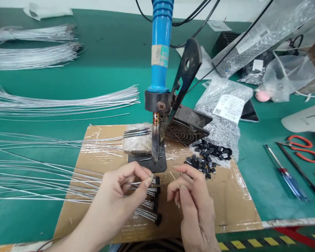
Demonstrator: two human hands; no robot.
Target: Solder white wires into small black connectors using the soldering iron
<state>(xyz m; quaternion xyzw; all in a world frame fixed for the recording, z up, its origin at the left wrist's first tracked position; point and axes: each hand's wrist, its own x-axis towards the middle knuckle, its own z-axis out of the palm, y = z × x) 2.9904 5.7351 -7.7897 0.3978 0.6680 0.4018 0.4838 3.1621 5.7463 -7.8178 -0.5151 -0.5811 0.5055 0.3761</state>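
Observation:
My left hand [126,196] is closed in a pinch on thin white wires, beside a small black connector [156,180]. More black connectors [157,219] with white wires attached lie in a column just below it on the cardboard. My right hand [193,203] is closed on a thin solder wire [173,176], whose end sticks up past the thumb; a loop of it shows lower by the palm. A blue soldering iron [161,45] is held tip down in a black stand [185,70], its tip above the gap between my hands.
A cardboard sheet [233,206] covers the green table. Loose black connectors [203,161] spill beside a bubble-wrap bag [223,101]. A small fan [186,129] stands behind the iron. Wire bundles [68,101] lie left; a screwdriver [288,175] and red-handled pliers [304,148] lie right.

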